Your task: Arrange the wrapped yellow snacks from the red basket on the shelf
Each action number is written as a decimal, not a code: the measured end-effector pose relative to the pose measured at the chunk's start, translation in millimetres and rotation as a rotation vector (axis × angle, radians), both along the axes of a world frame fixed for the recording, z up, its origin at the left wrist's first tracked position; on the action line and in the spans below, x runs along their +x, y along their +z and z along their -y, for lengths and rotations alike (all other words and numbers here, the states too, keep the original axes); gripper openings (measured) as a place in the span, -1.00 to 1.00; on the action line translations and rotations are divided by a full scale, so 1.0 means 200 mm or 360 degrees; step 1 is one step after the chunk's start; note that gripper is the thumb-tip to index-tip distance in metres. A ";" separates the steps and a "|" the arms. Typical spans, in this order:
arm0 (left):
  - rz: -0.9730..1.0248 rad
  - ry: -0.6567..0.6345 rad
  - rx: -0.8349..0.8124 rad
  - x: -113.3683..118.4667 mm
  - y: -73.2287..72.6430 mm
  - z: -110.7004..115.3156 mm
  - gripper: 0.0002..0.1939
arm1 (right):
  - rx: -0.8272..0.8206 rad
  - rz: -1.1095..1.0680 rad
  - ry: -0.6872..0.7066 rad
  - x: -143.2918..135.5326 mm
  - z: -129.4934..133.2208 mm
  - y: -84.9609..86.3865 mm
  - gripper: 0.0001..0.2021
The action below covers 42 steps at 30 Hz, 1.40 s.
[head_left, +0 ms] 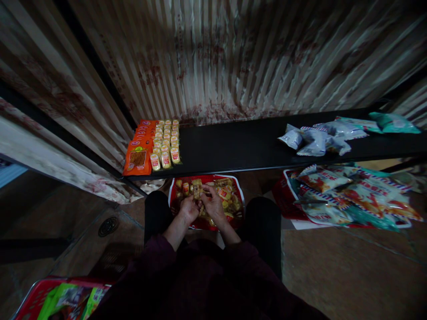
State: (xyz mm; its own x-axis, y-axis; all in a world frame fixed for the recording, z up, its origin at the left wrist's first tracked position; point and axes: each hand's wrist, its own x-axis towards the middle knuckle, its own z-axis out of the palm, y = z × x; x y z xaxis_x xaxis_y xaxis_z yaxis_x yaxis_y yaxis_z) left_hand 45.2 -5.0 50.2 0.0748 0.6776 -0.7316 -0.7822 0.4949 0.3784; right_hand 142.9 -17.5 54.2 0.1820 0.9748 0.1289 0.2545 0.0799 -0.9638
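Around the frame's lower centre, our left hand (189, 210) and right hand (212, 205) meet at one gold-wrapped snack packet (197, 190) over a red basket (243, 195); we cannot tell whether either grips it. We count three columns of yellow packets (166, 159) on one black shelf (227, 146), left of centre.

Black shelf (230, 146) and surroundings. Behind the shelf hangs a pleated, patterned curtain (216, 58). Orange packets (138, 155) line the shelf's left end; silvery bags (315, 141) lie on its right half. Below its right end, a red basket (279, 195) holds heaped snack bags (370, 193). Below and left of the shelf, a round dark disc (108, 226) marks the floor (350, 262).
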 end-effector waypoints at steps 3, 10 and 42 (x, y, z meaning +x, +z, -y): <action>-0.0006 -0.0022 0.0081 0.00 0.02 0.01 -0.85 | 0.0098 0.0088 0.0056 0.01 0.00 0.02 -0.79; -0.0071 -0.0011 0.0313 0.00 0.04 0.03 -0.88 | -0.0077 0.0073 0.0044 0.02 0.01 -0.01 -0.68; -0.1061 0.0054 0.0730 -0.03 0.05 0.04 -0.73 | -0.0202 0.0104 0.0122 -0.01 -0.02 -0.05 -0.60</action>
State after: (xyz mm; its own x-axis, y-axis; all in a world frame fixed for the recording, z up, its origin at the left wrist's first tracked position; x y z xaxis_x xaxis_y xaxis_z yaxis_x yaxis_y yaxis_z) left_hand 38.4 -13.6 59.4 -0.3052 0.9151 -0.2633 -0.3322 0.1569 0.9301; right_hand 140.0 -14.1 45.0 0.1019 0.9947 0.0129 0.3147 -0.0199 -0.9490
